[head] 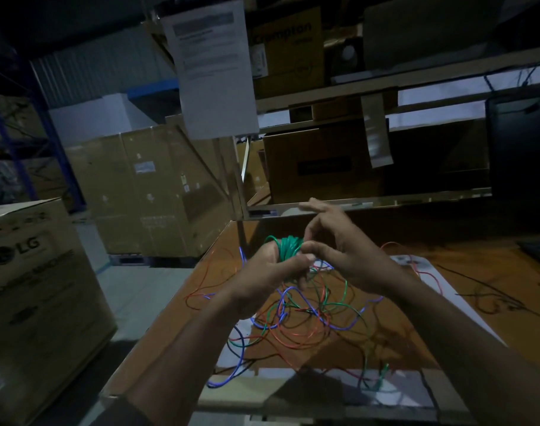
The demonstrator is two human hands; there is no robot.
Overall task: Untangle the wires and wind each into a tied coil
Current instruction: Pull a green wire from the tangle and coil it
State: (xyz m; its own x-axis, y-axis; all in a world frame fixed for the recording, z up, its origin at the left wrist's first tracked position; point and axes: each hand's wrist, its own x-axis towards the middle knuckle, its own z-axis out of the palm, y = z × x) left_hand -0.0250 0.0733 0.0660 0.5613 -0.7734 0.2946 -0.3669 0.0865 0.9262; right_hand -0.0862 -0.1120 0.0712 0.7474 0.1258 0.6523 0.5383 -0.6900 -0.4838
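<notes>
My left hand point(273, 272) grips a small coil of green wire point(288, 245) held up above the table. My right hand point(339, 256) is close against the coil on its right, thumb and forefinger pinching the green wire at the coil's edge, the other fingers spread upward. Below both hands a loose tangle of red, blue, green and black wires point(305, 315) lies spread on the brown table point(394, 348). A green strand runs down from the coil into the tangle.
A big LG carton point(38, 287) stands left of the table, more cartons point(152, 189) behind. Shelves with boxes rise past the table's far edge; a hanging paper sheet point(215, 69) is above. A dark monitor point(520, 149) and a keyboard point(539, 250) are at right.
</notes>
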